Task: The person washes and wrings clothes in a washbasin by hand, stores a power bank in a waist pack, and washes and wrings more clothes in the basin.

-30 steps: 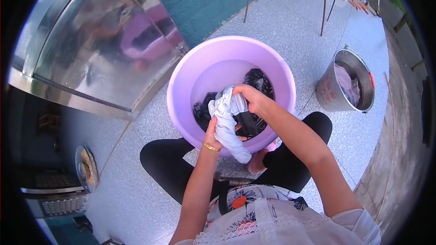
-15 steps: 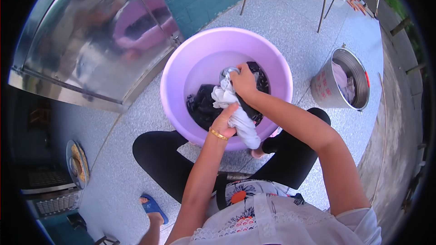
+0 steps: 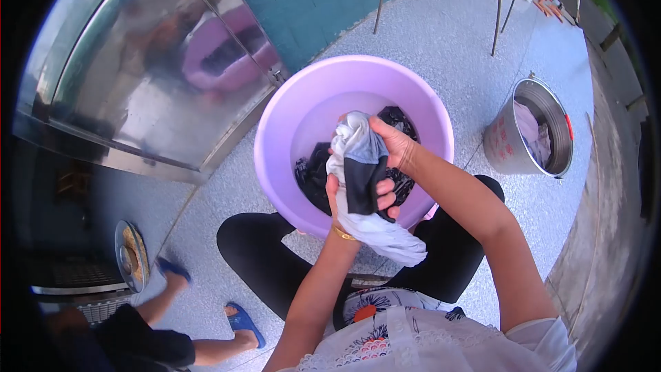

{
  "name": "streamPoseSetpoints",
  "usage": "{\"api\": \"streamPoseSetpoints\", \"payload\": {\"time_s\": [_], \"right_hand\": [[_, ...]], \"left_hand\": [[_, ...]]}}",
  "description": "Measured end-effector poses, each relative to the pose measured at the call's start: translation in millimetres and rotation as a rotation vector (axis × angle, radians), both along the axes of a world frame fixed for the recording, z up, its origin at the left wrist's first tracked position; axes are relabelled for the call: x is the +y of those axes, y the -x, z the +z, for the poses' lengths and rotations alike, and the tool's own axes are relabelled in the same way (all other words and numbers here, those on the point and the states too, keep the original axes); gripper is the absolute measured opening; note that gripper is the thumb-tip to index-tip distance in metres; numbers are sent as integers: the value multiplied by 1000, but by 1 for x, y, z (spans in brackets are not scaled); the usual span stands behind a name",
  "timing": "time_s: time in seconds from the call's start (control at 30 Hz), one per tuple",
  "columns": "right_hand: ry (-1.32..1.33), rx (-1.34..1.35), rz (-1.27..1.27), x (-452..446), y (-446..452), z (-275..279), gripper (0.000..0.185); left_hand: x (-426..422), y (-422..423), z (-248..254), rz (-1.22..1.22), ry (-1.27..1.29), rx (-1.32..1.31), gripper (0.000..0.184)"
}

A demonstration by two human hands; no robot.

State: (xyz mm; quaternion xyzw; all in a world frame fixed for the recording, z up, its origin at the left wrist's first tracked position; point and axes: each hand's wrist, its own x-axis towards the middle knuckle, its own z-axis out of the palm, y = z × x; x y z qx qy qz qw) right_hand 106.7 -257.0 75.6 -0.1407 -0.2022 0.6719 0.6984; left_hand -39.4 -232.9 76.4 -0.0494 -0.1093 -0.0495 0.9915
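My left hand (image 3: 336, 196) is wrapped from below around a bunched white, grey and black garment (image 3: 365, 155), its fingertips showing at the right side of the cloth. My right hand (image 3: 394, 143) grips the upper part of the same garment. A white end hangs down over the near rim of the purple tub (image 3: 275, 124) toward my lap. Below my hands, wet-looking black clothes (image 3: 315, 176) lie in the tub, partly hidden by the garment and my hands.
To the right stands a metal bucket (image 3: 500, 141) with pale clothes in it. A shiny metal door (image 3: 138, 76) is at the left. At lower left are another person's legs in blue slippers (image 3: 241, 324), near a round tray (image 3: 124, 258). Thin metal legs (image 3: 498, 17) stand at the back.
The garment has turned, and its grey and black part now faces up between my hands. My right hand has shifted lower. The other person has come further into view at lower left.
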Motion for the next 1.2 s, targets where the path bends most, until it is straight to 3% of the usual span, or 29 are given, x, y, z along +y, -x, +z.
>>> {"api": "streamPoseSetpoints", "payload": {"time_s": [0.1,0.17,0.2,0.27,0.37,0.4,0.47,0.57,0.7,0.77,0.8,0.87,1.0,1.07,1.1,1.17,1.2], "right_hand": [[185,-210,-83,4,-3,14,26],[248,-351,-93,4,-3,23,26],[315,-493,-104,4,-3,25,26],[377,-548,-164,6,1,24,23],[465,-1260,-429,14,-1,-3,26],[466,-1258,-432,15,0,-9,26],[464,-1647,-651,15,4,-22,31],[527,-1712,-654,15,7,-34,41],[470,-1589,-672,4,6,-32,51],[316,-1505,-860,-1,11,-31,50],[310,-1507,-864,-2,15,-30,50],[483,-1614,-882,-6,23,-30,45],[655,-1444,-796,0,8,-26,37],[655,-1350,-936,6,6,-19,26],[654,-1348,-938,5,8,-8,26],[275,-1405,-1135,-2,14,15,17],[277,-1407,-1136,-8,17,23,17]], "left_hand": [[6,5,-5,-22,-63,8,78],[21,10,-11,-45,-385,210,70],[27,10,-12,-31,-496,383,54],[33,2,-9,-4,-852,616,42],[36,-14,-21,-5,-1115,707,39],[35,-20,-24,6,-1269,738,41],[31,-28,-36,54,-1305,715,42],[27,-33,-47,225,-1437,723,41],[42,-33,-63,215,-1566,686,45],[52,-35,-62,96,-1982,755,50],[54,-38,-60,102,-1985,754,50],[49,-42,-54,-42,-2480,732,64],[25,-39,-32,111,-2322,892,70],[24,-34,-44,374,-1431,668,61],[24,-34,-34,503,-1141,554,59],[32,-11,-30,426,-618,613,56],[37,7,-39,352,-413,655,59]]}}
